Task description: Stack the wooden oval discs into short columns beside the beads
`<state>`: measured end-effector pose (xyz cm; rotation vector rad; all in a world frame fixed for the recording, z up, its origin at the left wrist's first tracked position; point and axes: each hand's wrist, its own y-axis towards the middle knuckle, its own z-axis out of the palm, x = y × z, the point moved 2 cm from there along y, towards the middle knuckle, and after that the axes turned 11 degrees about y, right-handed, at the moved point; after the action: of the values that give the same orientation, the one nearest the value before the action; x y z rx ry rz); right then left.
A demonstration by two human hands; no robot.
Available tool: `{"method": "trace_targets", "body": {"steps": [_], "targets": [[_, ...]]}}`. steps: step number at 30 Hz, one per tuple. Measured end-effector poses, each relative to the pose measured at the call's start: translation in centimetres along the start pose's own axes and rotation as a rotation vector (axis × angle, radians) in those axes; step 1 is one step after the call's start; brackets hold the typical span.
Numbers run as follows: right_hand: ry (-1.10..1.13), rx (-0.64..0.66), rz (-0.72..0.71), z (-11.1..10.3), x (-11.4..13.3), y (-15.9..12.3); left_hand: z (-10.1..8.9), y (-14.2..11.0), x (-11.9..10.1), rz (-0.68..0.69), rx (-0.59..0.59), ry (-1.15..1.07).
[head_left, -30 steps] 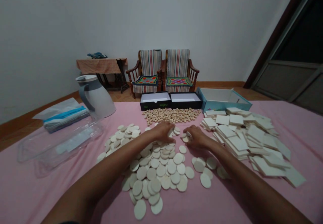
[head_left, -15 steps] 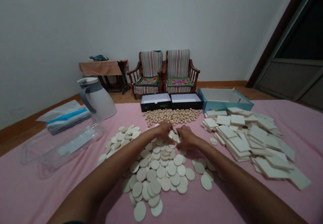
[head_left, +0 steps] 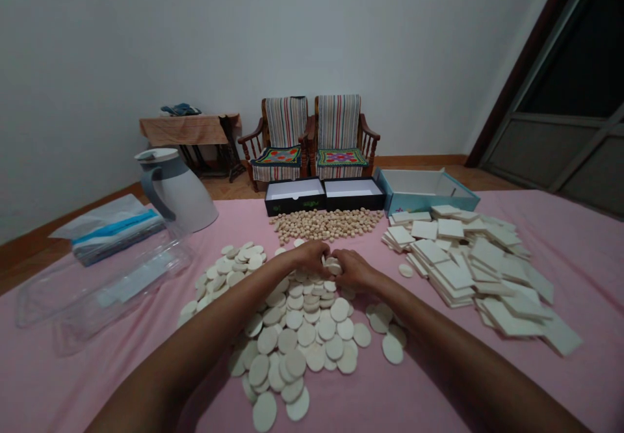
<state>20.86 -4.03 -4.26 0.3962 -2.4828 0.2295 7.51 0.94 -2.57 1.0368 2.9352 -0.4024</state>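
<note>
My left hand point(head_left: 312, 256) and my right hand point(head_left: 351, 269) meet at the far edge of a spread of pale round discs point(head_left: 306, 333). Between them is a small bunch of discs point(head_left: 333, 265), with the fingers of both hands closed around it from either side. More discs point(head_left: 229, 269) lie heaped beyond my left forearm, and a few loose ones point(head_left: 380, 319) rest beside my right forearm. One single disc point(head_left: 405, 270) sits apart, right of my right hand.
Small wooden beads point(head_left: 326, 225) lie before two black boxes point(head_left: 295, 205). A blue box point(head_left: 429, 202) stands behind piled square tiles point(head_left: 453, 274). At left are a jug point(head_left: 188, 196), a tissue pack point(head_left: 117, 235) and clear plastic trays point(head_left: 121, 290) on a pink cloth point(head_left: 361, 400).
My right hand has moved left to meet my left hand, and the discs between them are now gathered into a bunch. One disc now lies alone to the right. The view shifts slightly.
</note>
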Motion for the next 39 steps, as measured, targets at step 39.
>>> {"method": "trace_targets", "body": {"steps": [39], "targets": [[0.461, -0.083, -0.049, 4.1, 13.0, 6.5, -2.7, -11.2, 10.8, -0.227, -0.164, -0.064]]}}
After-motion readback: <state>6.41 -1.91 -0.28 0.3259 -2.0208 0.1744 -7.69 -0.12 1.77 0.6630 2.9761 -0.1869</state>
